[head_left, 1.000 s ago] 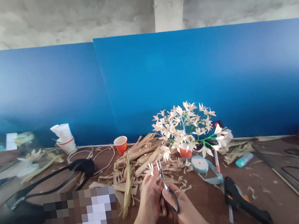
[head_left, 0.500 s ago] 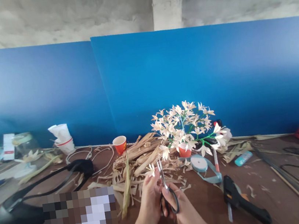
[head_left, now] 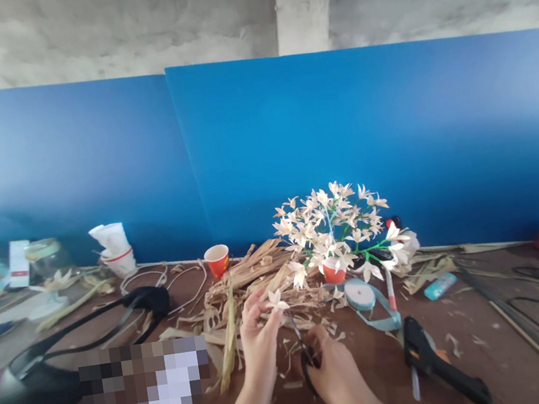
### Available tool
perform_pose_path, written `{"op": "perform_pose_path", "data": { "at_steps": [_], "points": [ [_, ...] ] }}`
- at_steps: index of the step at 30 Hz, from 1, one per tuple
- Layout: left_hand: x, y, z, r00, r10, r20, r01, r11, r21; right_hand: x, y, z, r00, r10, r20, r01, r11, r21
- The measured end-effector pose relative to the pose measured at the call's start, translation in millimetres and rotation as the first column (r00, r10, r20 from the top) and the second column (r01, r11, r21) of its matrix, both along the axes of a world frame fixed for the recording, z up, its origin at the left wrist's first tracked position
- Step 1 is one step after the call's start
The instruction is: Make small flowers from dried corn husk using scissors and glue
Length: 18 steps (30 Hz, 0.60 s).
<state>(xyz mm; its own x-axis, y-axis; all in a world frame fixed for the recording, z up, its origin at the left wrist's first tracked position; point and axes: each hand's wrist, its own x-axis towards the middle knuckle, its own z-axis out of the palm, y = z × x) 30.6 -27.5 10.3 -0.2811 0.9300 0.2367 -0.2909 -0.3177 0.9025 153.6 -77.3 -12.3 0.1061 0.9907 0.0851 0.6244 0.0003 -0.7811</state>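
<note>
Between the fingertips of my left hand (head_left: 260, 327) is a small cream-coloured craft flower (head_left: 276, 300) with pointed petals. My right hand (head_left: 335, 366) grips black-handled scissors (head_left: 307, 357), their blades pointing up and left, just below the flower. Behind both hands spreads a heap of dried husk strips (head_left: 250, 278). A bunch of similar white flowers (head_left: 328, 227) on green stems stands in a red paper cup (head_left: 334, 273) beyond my right hand. A roll of pale blue ribbon (head_left: 360, 294) lies in front of that cup.
To the right lies a black glue gun (head_left: 440, 362), with a turquoise packet (head_left: 440, 286) behind it. Another red paper cup (head_left: 217, 261) stands at the back. On the left are a black strapped object (head_left: 31, 396), a glass jar (head_left: 47, 260) and a white cable (head_left: 190, 300).
My hands have drawn apart. The left has lifted slightly and turned the flower more into view; the right has shifted right and tilted the scissors away.
</note>
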Motion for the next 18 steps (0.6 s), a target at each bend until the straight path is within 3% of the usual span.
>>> {"op": "perform_pose_path", "data": {
  "at_steps": [3, 7, 9, 14, 18],
  "points": [
    [-1, -4, 4.7, 0.98, 0.056, -0.193, -0.035, 0.993, 0.11, 2, -3, 1.8, 0.964, 0.024, 0.266, -0.013, 0.999, -0.045],
    [2, -8, 3.2, 0.925, 0.071, -0.374, 0.005, 0.98, 0.198, -2, -7, 1.3, 0.915, 0.018, 0.403, -0.029, 0.999, 0.022],
    [4, -10, 2.5, 0.912, 0.071, -0.404, 0.02, 0.976, 0.216, -4, -7, 0.3, 0.903, 0.02, 0.429, -0.033, 0.999, 0.022],
    [7, -13, 5.5, 0.916, 0.041, -0.399, 0.058, 0.971, 0.233, -2, -6, -3.4, 0.927, 0.074, 0.367, -0.031, 0.992, -0.121],
    [8, -14, 6.4, 0.931, 0.027, -0.363, 0.068, 0.967, 0.247, 4, -3, -6.3, 0.949, 0.099, 0.3, -0.064, 0.99, -0.125]
  ]
}}
